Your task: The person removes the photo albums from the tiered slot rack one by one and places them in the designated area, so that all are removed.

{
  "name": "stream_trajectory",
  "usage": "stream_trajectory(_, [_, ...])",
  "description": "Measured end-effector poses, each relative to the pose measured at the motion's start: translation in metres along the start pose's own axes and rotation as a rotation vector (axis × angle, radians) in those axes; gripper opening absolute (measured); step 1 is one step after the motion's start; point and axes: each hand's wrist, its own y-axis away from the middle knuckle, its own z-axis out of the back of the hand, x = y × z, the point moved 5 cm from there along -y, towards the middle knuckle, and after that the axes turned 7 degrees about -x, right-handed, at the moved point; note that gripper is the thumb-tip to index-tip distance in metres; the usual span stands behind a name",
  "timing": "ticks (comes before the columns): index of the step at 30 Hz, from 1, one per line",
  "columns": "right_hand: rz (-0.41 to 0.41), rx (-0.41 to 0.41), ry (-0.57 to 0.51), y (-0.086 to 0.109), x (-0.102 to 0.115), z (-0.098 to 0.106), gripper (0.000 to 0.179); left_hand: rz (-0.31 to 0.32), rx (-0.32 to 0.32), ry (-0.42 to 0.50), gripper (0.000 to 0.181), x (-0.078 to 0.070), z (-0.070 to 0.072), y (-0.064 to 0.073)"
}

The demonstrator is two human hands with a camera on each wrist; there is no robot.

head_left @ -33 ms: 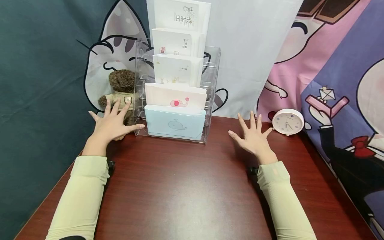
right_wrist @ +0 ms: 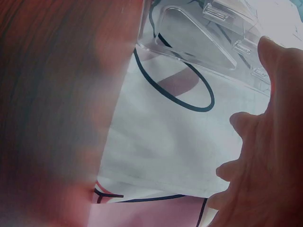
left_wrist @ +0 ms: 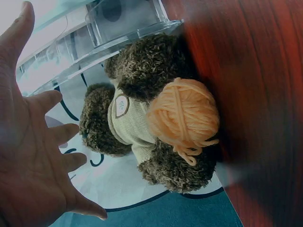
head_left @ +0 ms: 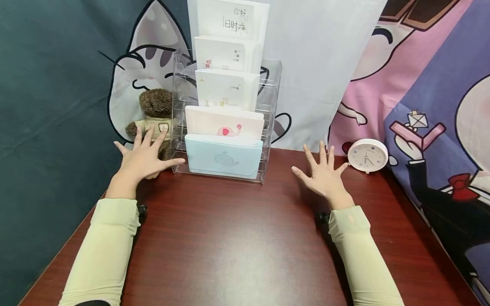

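My left hand (head_left: 139, 163) is spread wide with straight fingers and holds nothing. In the head view it partly covers a brown teddy bear (head_left: 156, 104) in a beige shirt. The left wrist view shows a ball of orange yarn (left_wrist: 185, 116) against the bear's legs. Right of that hand stands a clear acrylic rack (head_left: 272, 102) with tiers of notebooks, among them a blue whale one (head_left: 223, 157) and a white one with a pink elephant (head_left: 203, 121). My right hand (head_left: 324, 176), fingers also spread and holding nothing, is between the rack and a round white alarm clock (head_left: 367, 156).
A dark red wooden table (head_left: 229, 238) lies under both arms. Behind it hangs a printed cloth backdrop (head_left: 317, 76) with cartoon figures, and a dark green cloth (head_left: 49, 106) is at the left. More white notebooks (head_left: 218, 51) rise on the rack's upper tiers.
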Motion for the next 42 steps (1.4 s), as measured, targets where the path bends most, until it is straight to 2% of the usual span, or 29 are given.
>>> stream_trajectory(7, [0.023, -0.019, 0.027, -0.002, 0.002, 0.002, 0.087, 0.0, -0.025, 0.008, 0.114, -0.002, 0.006, 0.001])
stream_trajectory(16, [0.033, -0.017, 0.042, 0.0, 0.005, 0.002, 0.089, 0.005, -0.022, 0.011, 0.113, -0.002, 0.009, 0.006])
stream_trajectory(21, [0.045, -0.019, 0.018, -0.001, 0.007, 0.003, 0.09, -0.001, -0.049, 0.02, 0.111, 0.0, 0.013, 0.007])
stream_trajectory(24, [0.091, -0.032, -0.053, -0.003, 0.008, 0.006, 0.088, -0.005, -0.047, 0.035, 0.109, 0.002, 0.015, 0.005])
stream_trajectory(27, [0.19, -0.054, -0.222, -0.007, 0.013, 0.012, 0.082, -0.028, -0.026, 0.15, 0.104, -0.003, 0.017, -0.003])
stream_trajectory(30, [0.297, -0.079, -0.403, -0.011, 0.031, 0.026, 0.073, -0.038, 0.015, 0.363, 0.101, -0.006, 0.019, -0.011])
stream_trajectory(32, [0.359, -0.096, -0.482, -0.015, 0.048, 0.037, 0.067, -0.025, 0.033, 0.485, 0.099, -0.009, 0.018, -0.015])
stream_trajectory(33, [0.39, -0.103, -0.502, -0.016, 0.058, 0.043, 0.065, -0.003, 0.046, 0.531, 0.098, -0.009, 0.016, -0.015])
stream_trajectory(37, [0.534, -0.109, -0.529, -0.03, 0.111, 0.06, 0.059, 0.083, 0.029, 0.679, 0.09, -0.006, 0.005, -0.013])
stream_trajectory(40, [0.616, -0.077, -0.51, -0.044, 0.156, 0.062, 0.058, 0.128, 0.013, 0.832, 0.084, -0.004, -0.007, -0.01])
stream_trajectory(42, [0.652, -0.049, -0.477, -0.054, 0.186, 0.058, 0.059, 0.138, -0.005, 0.873, 0.078, -0.003, -0.015, -0.007])
